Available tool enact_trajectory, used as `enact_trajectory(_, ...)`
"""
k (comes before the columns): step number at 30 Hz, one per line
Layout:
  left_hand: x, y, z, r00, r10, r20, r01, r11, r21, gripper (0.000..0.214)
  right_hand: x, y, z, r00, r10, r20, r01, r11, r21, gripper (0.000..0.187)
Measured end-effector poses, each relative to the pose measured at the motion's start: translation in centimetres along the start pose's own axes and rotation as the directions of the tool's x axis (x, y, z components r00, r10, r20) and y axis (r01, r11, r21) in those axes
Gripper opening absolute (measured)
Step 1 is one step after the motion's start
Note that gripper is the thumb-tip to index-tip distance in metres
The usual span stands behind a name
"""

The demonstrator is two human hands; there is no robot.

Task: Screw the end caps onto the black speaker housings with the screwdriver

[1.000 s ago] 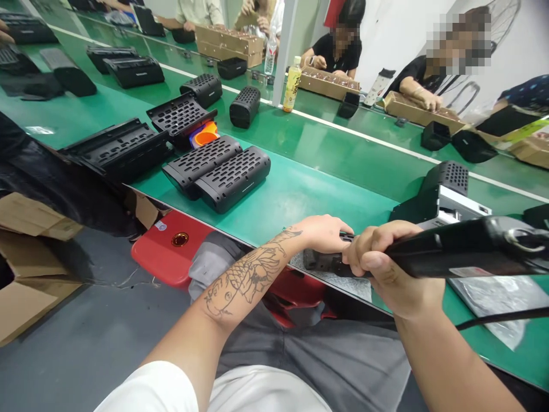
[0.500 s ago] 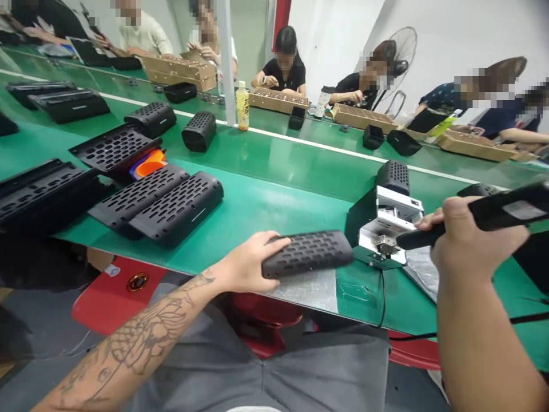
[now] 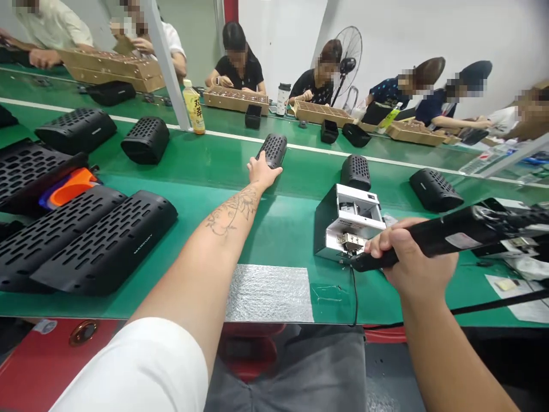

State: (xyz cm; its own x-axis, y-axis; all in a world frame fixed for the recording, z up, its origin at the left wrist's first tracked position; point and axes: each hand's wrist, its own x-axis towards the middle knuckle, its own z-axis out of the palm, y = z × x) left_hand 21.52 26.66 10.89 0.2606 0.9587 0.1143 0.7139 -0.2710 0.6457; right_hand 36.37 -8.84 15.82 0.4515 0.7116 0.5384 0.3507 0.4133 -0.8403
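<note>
My left hand (image 3: 263, 171) reaches far forward over the green surface. Its fingers lie around the near end of a black perforated housing (image 3: 274, 149), which rests on the far green strip. My right hand (image 3: 418, 260) grips a black electric screwdriver (image 3: 446, 232), held slanting with its narrow end down to the left. That end is close to the front of a white and black screw feeder (image 3: 354, 223); whether they touch I cannot tell. A sheet of silvery foam (image 3: 270, 292) lies on the near bench, right of my left forearm.
Several perforated housings lie at the left, including a near one (image 3: 109, 243) beside an orange piece (image 3: 72, 189). Others stand beyond the feeder (image 3: 355, 171) and to its right (image 3: 435, 189). A yellow bottle (image 3: 194, 107) stands by a post (image 3: 165, 63). Co-workers sit opposite with cardboard trays (image 3: 235, 100).
My left hand has carried the housing from the near edge forward onto the far strip. The view has shifted right. My right hand still holds the electric screwdriver by the feeder.
</note>
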Motion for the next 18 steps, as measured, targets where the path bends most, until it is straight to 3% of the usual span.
enact_trajectory(3,-0.5,-1.6,-2.6,0.980,0.086,0.178,-0.099,0.993,0.063,0.098,-1.1,-1.6,0.2,0.999,-0.036,0.001,0.035,0.996,0.080,0.022)
enact_trajectory(6,-3.5,-6.4,-8.6,0.965,0.104,0.240,-0.141,0.979,0.144,0.103,-1.9,-2.8,0.4,0.998,-0.056,0.000,0.056,0.991,0.124,0.024)
enact_trajectory(8,-7.0,-11.2,-13.5,0.984,0.035,0.176,-0.083,0.957,0.278,0.108,-2.1,-3.3,0.4,0.998,-0.064,-0.003,0.064,0.986,0.155,0.024)
enact_trajectory(9,-9.2,-13.6,-15.8,0.998,-0.016,0.064,-0.014,0.894,0.448,0.107,-2.2,-3.5,0.5,0.998,-0.067,-0.006,0.067,0.983,0.172,0.023)
enact_trajectory(11,-13.9,-18.0,-19.7,0.982,-0.149,-0.120,0.191,0.742,0.643,0.110,-2.3,-3.8,0.7,0.997,-0.074,-0.014,0.075,0.978,0.196,0.024)
enact_trajectory(13,-18.2,-20.7,-22.1,0.966,-0.230,-0.120,0.247,0.669,0.701,0.118,-2.4,-4.0,1.0,0.996,-0.080,-0.032,0.085,0.974,0.208,0.027)
enact_trajectory(15,-21.5,-21.5,-23.3,0.967,-0.246,-0.071,0.221,0.661,0.717,0.120,-2.8,-4.2,1.4,0.994,-0.087,-0.059,0.098,0.974,0.203,0.030)
enact_trajectory(18,-24.0,-20.0,-23.3,0.984,-0.174,-0.036,0.144,0.665,0.733,0.107,-3.5,-4.0,1.1,0.993,-0.034,-0.117,0.059,0.974,0.220,0.034)
